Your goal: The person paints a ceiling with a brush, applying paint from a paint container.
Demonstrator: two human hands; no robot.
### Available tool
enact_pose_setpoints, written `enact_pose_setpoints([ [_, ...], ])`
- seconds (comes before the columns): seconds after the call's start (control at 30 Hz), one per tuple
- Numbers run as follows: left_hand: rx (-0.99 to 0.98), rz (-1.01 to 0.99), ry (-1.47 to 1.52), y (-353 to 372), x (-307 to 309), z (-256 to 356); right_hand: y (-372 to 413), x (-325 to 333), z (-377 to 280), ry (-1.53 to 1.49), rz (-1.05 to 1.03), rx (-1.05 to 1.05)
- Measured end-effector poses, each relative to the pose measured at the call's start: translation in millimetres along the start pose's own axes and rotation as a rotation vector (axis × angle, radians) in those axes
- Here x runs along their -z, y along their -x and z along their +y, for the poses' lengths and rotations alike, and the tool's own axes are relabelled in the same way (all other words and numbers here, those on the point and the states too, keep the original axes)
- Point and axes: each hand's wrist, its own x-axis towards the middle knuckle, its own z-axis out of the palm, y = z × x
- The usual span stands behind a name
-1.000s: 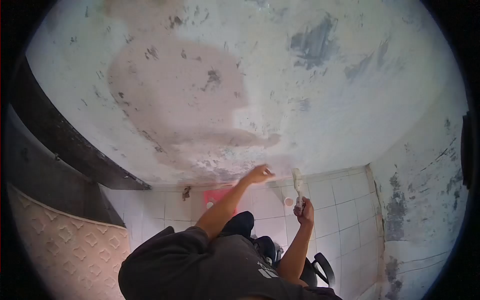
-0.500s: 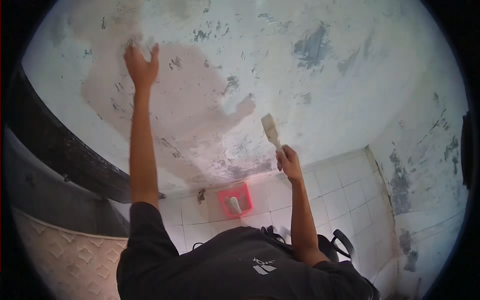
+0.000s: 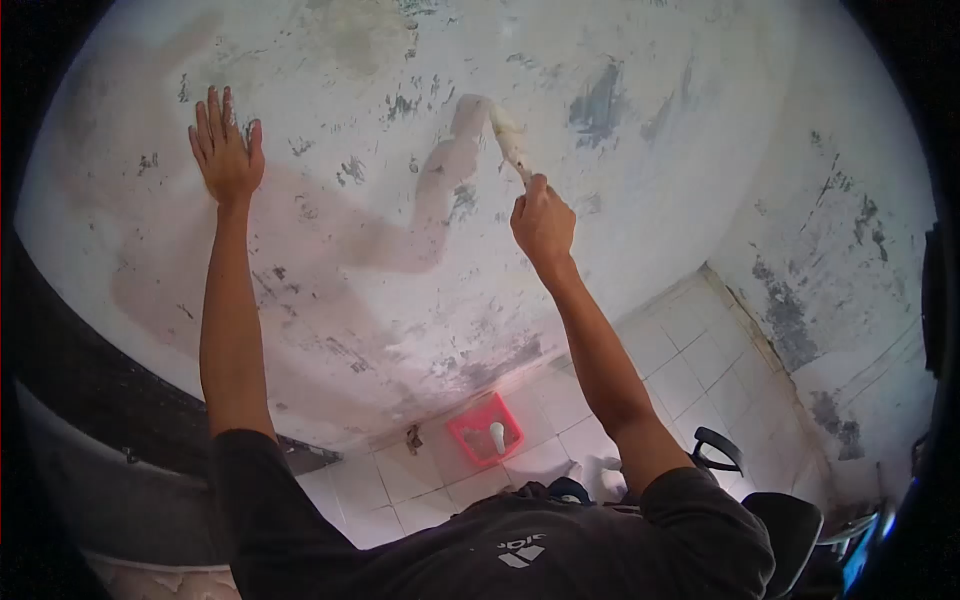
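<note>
My left hand (image 3: 228,160) is raised at the upper left, its fingers stretched out and spread. Its palm faces the patchy white wall (image 3: 680,190) and appears to rest on it. My right hand (image 3: 544,222) is wrapped around the handle of a pale paintbrush (image 3: 507,138). The broad head of the brush points up and left, at or very close to the wall. Dark grey marks and bare patches dot the wall around both hands.
On the tiled floor (image 3: 420,472) by the foot of the wall sits a pink-red plastic tray (image 3: 466,425) with a white-handled object (image 3: 498,436) inside. A black chair (image 3: 785,535) stands behind me at the lower right. A dark ledge (image 3: 120,390) runs along the left.
My right hand has lifted the paintbrush up and slightly left, toward the wall. My left hand has shifted left and slightly down, its fingers now spread flat. The view has tilted slightly.
</note>
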Motion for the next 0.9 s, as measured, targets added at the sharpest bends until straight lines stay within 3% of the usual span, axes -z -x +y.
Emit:
enact_pose_setpoints([
  [0.27, -0.004, 0.014, -0.005, 4, -5, -5, -37, -21, -27, 0.035, 0.015, -0.023],
  [0.5, -0.022, 0.055, 0.02, 4, -9, -7, 1, -56, -17, 0.142, -0.23, -0.069],
  [0.9, -0.022, 0.065, 0.012, 4, -9, -5, 133, -92, 68, 0.284, -0.816, -0.076],
])
